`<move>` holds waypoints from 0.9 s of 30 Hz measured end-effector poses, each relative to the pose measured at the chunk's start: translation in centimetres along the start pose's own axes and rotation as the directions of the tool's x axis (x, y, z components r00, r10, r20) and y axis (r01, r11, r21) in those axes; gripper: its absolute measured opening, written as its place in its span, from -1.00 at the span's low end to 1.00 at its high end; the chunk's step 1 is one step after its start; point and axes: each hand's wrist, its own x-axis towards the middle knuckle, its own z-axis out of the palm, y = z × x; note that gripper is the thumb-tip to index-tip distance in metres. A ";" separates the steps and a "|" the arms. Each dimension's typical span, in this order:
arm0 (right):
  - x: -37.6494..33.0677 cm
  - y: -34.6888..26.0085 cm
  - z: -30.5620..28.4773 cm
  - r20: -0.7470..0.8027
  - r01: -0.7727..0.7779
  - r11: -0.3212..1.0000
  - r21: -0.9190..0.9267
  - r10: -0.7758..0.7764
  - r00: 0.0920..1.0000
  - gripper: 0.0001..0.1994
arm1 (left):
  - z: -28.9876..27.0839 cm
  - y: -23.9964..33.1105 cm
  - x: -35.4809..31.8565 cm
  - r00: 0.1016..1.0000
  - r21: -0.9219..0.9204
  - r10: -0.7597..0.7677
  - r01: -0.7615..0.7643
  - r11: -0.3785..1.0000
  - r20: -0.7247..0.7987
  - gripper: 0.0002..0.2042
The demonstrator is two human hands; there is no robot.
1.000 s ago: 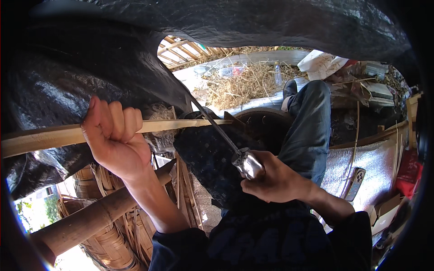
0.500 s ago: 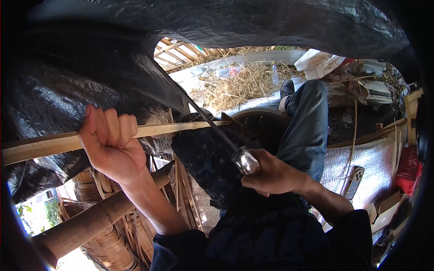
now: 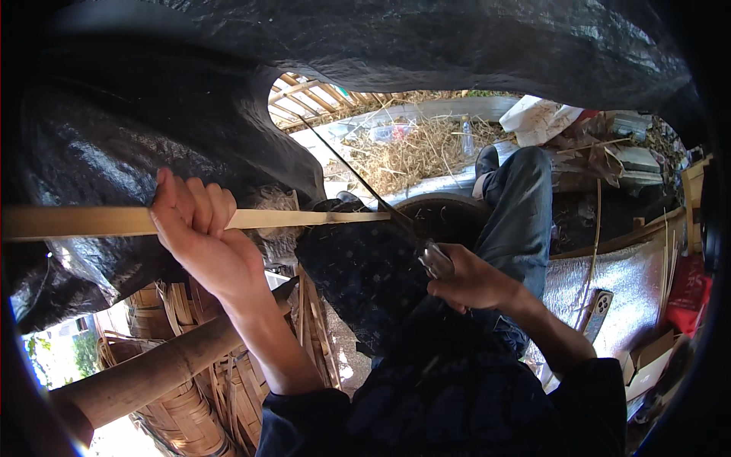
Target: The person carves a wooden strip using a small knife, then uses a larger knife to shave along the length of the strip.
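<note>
My left hand [image 3: 209, 236] is closed around a pale bamboo strip [image 3: 278, 218] that runs in from the left edge. The strip's narrow end lies over dark cloth [image 3: 343, 266] covering my lap. My right hand [image 3: 483, 282] grips the shiny metal handle of a long, thin knife [image 3: 346, 161]. Its blade slants up and to the left, crossing at the strip's tip. Whether the blade touches the strip I cannot tell.
Black plastic sheeting [image 3: 175, 99] hangs at the left and above. A thick bamboo pole [image 3: 152, 369] and woven bamboo baskets [image 3: 179, 415] are at lower left. Straw shavings [image 3: 411, 156] lie ahead. At the right are a phone [image 3: 598, 308] and a cardboard box [image 3: 651, 365].
My right hand and the knife have shifted a little right, with the blade now at the strip's tip. My left hand has moved slightly right, and the strip's left part sits higher.
</note>
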 end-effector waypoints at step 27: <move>-0.2 0.8 5.7 0.225 0.005 0.961 0.275 -0.070 0.972 -0.81 | 0.8 -2.0 -1.4 0.953 0.096 0.183 -0.164 0.982 -0.241 -0.61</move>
